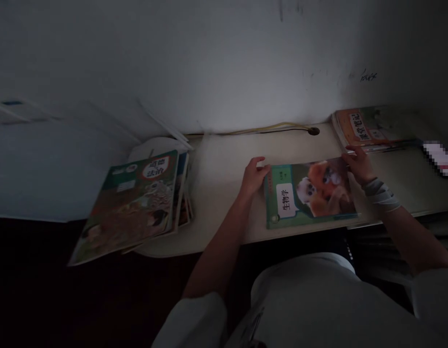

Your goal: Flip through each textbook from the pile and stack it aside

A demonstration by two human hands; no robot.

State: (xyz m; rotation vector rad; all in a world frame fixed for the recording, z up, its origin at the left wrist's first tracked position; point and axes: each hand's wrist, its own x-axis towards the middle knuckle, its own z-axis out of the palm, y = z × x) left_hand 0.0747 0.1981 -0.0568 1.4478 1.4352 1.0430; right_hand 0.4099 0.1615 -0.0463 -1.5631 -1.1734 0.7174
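A biology textbook (pixel 325 193) with a green cover and a picture of orange-furred monkeys is turned sideways before me at the white desk (pixel 220 193). At its upper left corner is my left hand (pixel 253 176), thumb against the edge and index finger curved just above. My right hand (pixel 359 166), with a grey-white band round the wrist, grips the upper right edge, thumb and fingers closed on it. Between them the hands hold the book; its underside is hidden.
On the left, a pile of textbooks (pixel 137 198) overhangs the desk's rounded end. More books (pixel 369 128) are stacked at the back right, near a phone-like device (pixel 440 158) with a blurred screen. A yellow cable (pixel 260 129) runs along the wall to a desk hole (pixel 313 131).
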